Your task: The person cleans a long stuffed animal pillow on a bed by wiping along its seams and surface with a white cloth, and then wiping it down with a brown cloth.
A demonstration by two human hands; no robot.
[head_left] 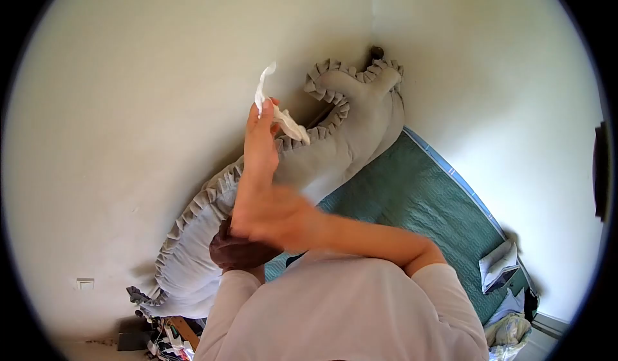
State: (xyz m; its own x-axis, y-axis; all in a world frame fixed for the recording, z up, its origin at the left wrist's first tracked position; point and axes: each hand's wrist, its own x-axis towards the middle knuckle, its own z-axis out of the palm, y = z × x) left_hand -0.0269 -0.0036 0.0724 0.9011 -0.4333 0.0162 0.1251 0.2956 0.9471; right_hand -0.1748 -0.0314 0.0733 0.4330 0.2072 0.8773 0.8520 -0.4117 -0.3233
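My left hand (262, 126) is raised, its fingers closed on a crumpled white piece of tissue or thin cloth (288, 124). One end of that piece sticks up above the fingertips, and the other hangs to the right. My right arm crosses in front of my chest. My right hand (286, 218) lies against my left forearm near the elbow, smeared by motion, so its fingers cannot be made out. Just below it, dark brown fabric (241, 248) is bunched around my left elbow. Whether my right hand grips this fabric is not visible.
A grey headboard with a ruffled edge (360, 113) stands along the wall behind my hands. A bed with a green quilted cover (399, 180) lies to the right, with a grey-white item (497, 266) at its edge. Cluttered small items (170, 338) are at lower left.
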